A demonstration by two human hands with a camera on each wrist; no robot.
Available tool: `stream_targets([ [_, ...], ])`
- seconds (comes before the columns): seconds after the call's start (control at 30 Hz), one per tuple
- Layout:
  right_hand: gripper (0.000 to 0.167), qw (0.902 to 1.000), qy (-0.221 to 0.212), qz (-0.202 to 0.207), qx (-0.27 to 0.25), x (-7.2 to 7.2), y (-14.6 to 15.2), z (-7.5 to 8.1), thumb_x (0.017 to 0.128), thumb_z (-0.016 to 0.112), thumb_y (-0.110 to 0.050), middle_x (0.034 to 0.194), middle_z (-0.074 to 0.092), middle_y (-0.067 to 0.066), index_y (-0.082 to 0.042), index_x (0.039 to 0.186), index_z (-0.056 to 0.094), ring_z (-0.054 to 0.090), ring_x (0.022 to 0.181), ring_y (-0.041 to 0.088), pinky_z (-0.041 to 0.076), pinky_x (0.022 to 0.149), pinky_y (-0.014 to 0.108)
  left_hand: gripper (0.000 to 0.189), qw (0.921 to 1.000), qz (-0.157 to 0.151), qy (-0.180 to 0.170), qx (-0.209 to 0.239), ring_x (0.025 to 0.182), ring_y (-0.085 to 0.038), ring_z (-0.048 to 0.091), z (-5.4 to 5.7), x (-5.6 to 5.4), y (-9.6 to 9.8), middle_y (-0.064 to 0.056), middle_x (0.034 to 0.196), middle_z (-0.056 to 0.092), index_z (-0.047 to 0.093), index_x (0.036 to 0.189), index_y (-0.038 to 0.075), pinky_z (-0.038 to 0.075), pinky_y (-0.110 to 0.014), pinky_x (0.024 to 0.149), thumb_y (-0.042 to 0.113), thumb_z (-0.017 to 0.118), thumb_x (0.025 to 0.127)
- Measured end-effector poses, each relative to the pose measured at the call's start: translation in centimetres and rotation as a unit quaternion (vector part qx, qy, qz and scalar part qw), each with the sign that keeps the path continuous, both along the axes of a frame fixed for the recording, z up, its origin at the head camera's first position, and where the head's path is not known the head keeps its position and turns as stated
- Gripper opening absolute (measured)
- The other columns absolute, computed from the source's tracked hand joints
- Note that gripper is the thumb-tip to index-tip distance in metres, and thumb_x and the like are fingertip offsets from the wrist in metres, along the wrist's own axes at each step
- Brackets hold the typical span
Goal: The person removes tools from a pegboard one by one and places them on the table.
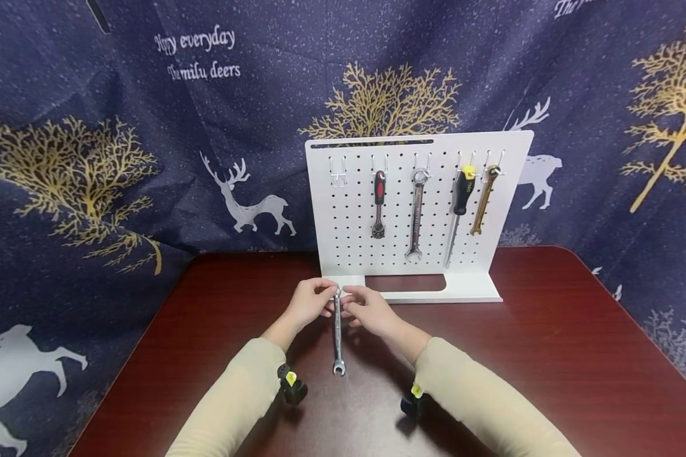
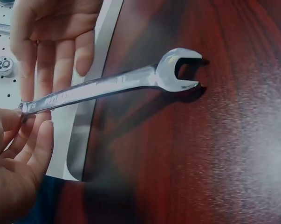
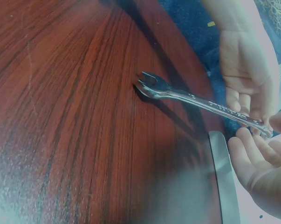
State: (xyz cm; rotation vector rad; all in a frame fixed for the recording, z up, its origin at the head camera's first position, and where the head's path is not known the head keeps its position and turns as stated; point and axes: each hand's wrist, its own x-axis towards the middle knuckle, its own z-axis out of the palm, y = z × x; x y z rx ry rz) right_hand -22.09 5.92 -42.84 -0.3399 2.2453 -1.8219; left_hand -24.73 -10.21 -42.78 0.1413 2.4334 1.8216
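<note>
A: Where do we locate the combination wrench (image 1: 338,330)?

B: We find it just below the middle of the head view, raised over the desk (image 1: 520,381), open end toward the bottom.

A: Which hand states do we record?

B: The left hand (image 1: 310,300) pinches the upper end. The right hand (image 1: 373,311) is just beside it, fingers loosely extended; we cannot confirm contact.

A: Right of centre?

B: We note a white pegboard (image 1: 351,219) bearing a ratchet (image 1: 379,190) and a screwdriver (image 1: 463,190).
</note>
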Motion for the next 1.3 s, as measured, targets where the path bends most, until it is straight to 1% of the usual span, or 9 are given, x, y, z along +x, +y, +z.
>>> stream_targets([
  [0.13, 0.047, 0.9996, -0.018, -0.014, -0.016, 0.1, -0.3, 0.0, 0.088, 0.047, 0.002, 0.114, 0.06, 0.027, 0.008, 0.134, 0.044, 0.067, 0.092, 0.033, 0.059, 0.073, 0.043, 0.019, 0.9999, 0.004, -0.013, 0.008, 0.057, -0.017, 0.063, -0.2, 0.4, 0.1, -0.012, 0.079, 0.067, 0.066, 0.105, -0.006, 0.057, -0.031, 0.052, 0.005, 0.059, 0.092],
  [0.27, 0.046, 0.998, -0.046, -0.017, -0.039, 0.2, -0.5, -0.4, 0.088, 0.045, 0.002, 0.114, 0.058, 0.027, 0.011, 0.134, 0.043, 0.067, 0.089, 0.028, 0.058, 0.074, 0.046, 0.022, 0.9989, 0.017, -0.042, 0.012, 0.059, -0.015, 0.063, -0.6, 0.7, 0.0, -0.015, 0.085, 0.068, 0.064, 0.11, -0.007, 0.058, -0.032, 0.055, 0.006, 0.057, 0.093],
  [0.3, 0.046, 0.9974, -0.054, -0.017, -0.045, 0.2, -0.5, -0.5, 0.088, 0.045, 0.002, 0.115, 0.058, 0.027, 0.012, 0.133, 0.043, 0.066, 0.088, 0.026, 0.058, 0.074, 0.046, 0.023, 0.9985, 0.02, -0.049, 0.015, 0.059, -0.014, 0.063, -1.0, 0.6, -0.1, -0.015, 0.086, 0.068, 0.064, 0.111, -0.006, 0.058, -0.03, 0.055, 0.007, 0.057, 0.093],
  [0.47, 0.046, 0.9932, -0.093, -0.016, -0.068, 0.2, -0.5, -1.1, 0.088, 0.044, 0.001, 0.123, 0.056, 0.029, 0.013, 0.133, 0.043, 0.065, 0.087, 0.02, 0.058, 0.077, 0.041, 0.025, 0.9965, 0.027, -0.076, 0.023, 0.063, -0.01, 0.064, -1.4, 1.2, -0.2, -0.016, 0.09, 0.068, 0.063, 0.112, -0.007, 0.059, -0.027, 0.058, 0.007, 0.055, 0.094],
  [0.63, 0.045, 0.9893, -0.121, -0.013, -0.081, 0.3, -0.4, -1.5, 0.088, 0.043, 0.0, 0.129, 0.052, 0.031, 0.014, 0.131, 0.044, 0.065, 0.097, 0.025, 0.057, 0.083, 0.041, 0.027, 0.9956, 0.032, -0.084, 0.028, 0.068, -0.014, 0.067, -1.7, 1.7, -0.4, -0.019, 0.091, 0.068, 0.062, 0.112, -0.01, 0.06, -0.029, 0.063, 0.007, 0.053, 0.094],
  [0.87, 0.041, 0.986, -0.141, -0.006, -0.089, 0.3, -0.4, -1.7, 0.093, 0.041, -0.002, 0.131, 0.049, 0.033, 0.015, 0.13, 0.044, 0.058, 0.113, 0.039, 0.053, 0.091, 0.046, 0.03, 0.9935, 0.055, -0.093, 0.037, 0.071, -0.016, 0.069, -1.9, 2.0, -0.5, -0.02, 0.092, 0.067, 0.059, 0.113, -0.014, 0.06, -0.03, 0.066, 0.006, 0.051, 0.093],
  [0.97, 0.042, 0.9842, -0.15, -0.008, -0.094, 0.3, -0.4, -1.7, 0.092, 0.041, -0.003, 0.132, 0.049, 0.032, 0.015, 0.13, 0.044, 0.057, 0.116, 0.039, 0.052, 0.093, 0.047, 0.03, 0.9931, 0.06, -0.093, 0.039, 0.072, -0.017, 0.069, -2.0, 2.1, -0.5, -0.02, 0.092, 0.067, 0.059, 0.112, -0.014, 0.06, -0.03, 0.067, 0.005, 0.05, 0.091],
  [1.17, 0.042, 0.9849, -0.138, -0.003, -0.104, 0.5, -0.2, -1.8, 0.089, 0.042, -0.005, 0.125, 0.054, 0.029, 0.015, 0.126, 0.047, 0.062, 0.108, 0.031, 0.054, 0.089, 0.044, 0.027, 0.9924, 0.063, -0.097, 0.042, 0.072, -0.016, 0.069, -2.4, 2.0, -0.5, -0.02, 0.089, 0.068, 0.063, 0.105, -0.013, 0.06, -0.031, 0.067, 0.005, 0.051, 0.09],
  [1.3, 0.042, 0.9842, -0.142, -0.006, -0.105, 0.5, -0.4, -1.9, 0.09, 0.042, -0.005, 0.127, 0.053, 0.03, 0.015, 0.127, 0.046, 0.06, 0.111, 0.033, 0.053, 0.091, 0.046, 0.026, 0.9926, 0.064, -0.095, 0.04, 0.072, -0.017, 0.069, -2.4, 2.0, -0.5, -0.02, 0.087, 0.069, 0.064, 0.102, -0.013, 0.06, -0.032, 0.067, 0.006, 0.051, 0.09],
])
